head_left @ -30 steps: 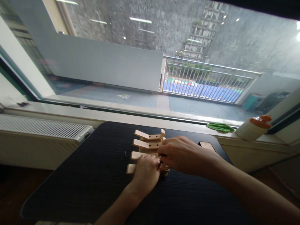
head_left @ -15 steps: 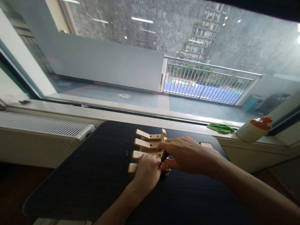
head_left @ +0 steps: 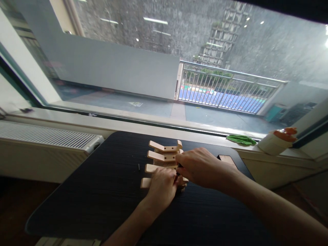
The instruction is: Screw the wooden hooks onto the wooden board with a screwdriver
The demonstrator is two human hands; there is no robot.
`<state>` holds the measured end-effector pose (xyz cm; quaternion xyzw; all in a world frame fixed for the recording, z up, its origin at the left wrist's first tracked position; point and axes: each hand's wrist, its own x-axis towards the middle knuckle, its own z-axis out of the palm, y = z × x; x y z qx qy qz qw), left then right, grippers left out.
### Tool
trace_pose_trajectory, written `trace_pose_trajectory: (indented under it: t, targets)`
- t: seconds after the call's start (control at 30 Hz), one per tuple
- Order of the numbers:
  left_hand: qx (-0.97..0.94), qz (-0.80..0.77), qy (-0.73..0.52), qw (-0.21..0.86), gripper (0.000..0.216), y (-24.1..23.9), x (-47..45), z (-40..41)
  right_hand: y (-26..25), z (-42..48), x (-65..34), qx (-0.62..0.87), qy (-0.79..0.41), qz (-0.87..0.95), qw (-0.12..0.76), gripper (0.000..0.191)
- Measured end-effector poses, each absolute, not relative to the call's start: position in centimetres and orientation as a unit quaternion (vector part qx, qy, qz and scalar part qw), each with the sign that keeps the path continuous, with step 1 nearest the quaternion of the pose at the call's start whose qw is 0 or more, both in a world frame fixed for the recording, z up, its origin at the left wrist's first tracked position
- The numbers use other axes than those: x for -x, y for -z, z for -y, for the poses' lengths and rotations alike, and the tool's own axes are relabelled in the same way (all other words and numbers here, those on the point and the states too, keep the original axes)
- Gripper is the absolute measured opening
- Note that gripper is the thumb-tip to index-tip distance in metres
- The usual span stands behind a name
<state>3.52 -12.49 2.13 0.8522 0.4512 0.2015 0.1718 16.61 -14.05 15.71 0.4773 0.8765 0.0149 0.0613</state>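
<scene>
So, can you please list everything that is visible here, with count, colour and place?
wooden rack: one, pale, table middle
table: one, black, foreground
pin: one, dark, left of rack
flat device: one, dark-edged, table's far right
cloth: one, green, window sill
bottle: one, white, orange cap, sill
radiator: one, white, far left
left hand: one, holding rack's near arms
right hand: one, at rack's right side, pinching dark tool

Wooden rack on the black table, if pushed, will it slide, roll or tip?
Probably stiff: the wooden rack looks like solid slats. It lies flat on the table with arms sticking out, so it should slide, not roll. Likely light: the left hand pins it while the right hand holds a dark tool.
</scene>
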Motion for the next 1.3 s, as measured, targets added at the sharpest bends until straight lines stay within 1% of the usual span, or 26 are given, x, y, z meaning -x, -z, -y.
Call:
trace_pose_trajectory:
  t: [0.1, 0.2, 0.33, 0.57, 0.63, 0.73, 0.77, 0.83, 0.93, 1.03, 1.17, 1.3]
  targets:
    - [-0.855, -0.448, -0.202, 0.166, 0.015, -2.1, -3.5, 12.5, -16.3, 14.3, -16.7, -0.482, -0.014, -0.873, 0.075, 0.015]
    - [-0.854, -0.450, -0.203, 0.165, 0.012, -2.1, -3.5, 12.5, -17.0, 14.5, -16.9, -0.464, 0.010, -0.884, 0.056, 0.011]
    - [-0.858, -0.440, -0.207, 0.167, 0.016, -2.1, -3.5, 12.4, -17.1, 14.5, -17.1, -0.440, 0.028, -0.896, 0.062, 0.009]
    - [-0.851, -0.454, -0.210, 0.161, 0.015, -1.7, -3.7, 12.4, -14.9, 13.4, -17.2, -0.479, -0.071, -0.872, 0.072, 0.024]
    - [-0.852, -0.450, -0.210, 0.168, 0.016, -2.0, -3.6, 12.6, -14.7, 13.3, -17.1, -0.477, -0.084, -0.872, 0.069, 0.024]
    - [-0.859, -0.430, -0.207, 0.183, 0.009, -3.2, -2.5, 12.7, -14.6, 13.5, -17.1, -0.466, -0.087, -0.879, 0.051, 0.020]
    - [-0.865, -0.418, -0.209, 0.183, 0.012, -3.8, -1.9, 12.7, -14.6, 13.6, -17.1, -0.462, -0.087, -0.882, 0.044, 0.018]
    - [-0.866, -0.418, -0.225, 0.158, 0.018, -4.9, -0.4, 12.6, -14.6, 13.7, -17.2, -0.458, -0.086, -0.884, 0.035, 0.017]
    - [-0.861, -0.437, -0.237, 0.107, 0.017, -5.8, 2.2, 12.6, -14.6, 13.9, -17.3, -0.469, -0.079, -0.879, 0.024, 0.019]
    - [-0.860, -0.450, -0.227, 0.076, 0.017, -5.7, 4.2, 13.1, -14.7, 14.0, -17.2, -0.474, -0.067, -0.878, 0.021, 0.022]
    - [-0.864, -0.452, -0.211, 0.072, 0.024, -4.9, 5.2, 13.8, -14.6, 14.0, -17.2, -0.488, -0.061, -0.870, 0.021, 0.022]
    - [-0.867, -0.457, -0.186, 0.076, 0.015, -4.4, 4.8, 13.8, -14.6, 14.0, -17.2, -0.500, -0.055, -0.864, 0.027, 0.024]
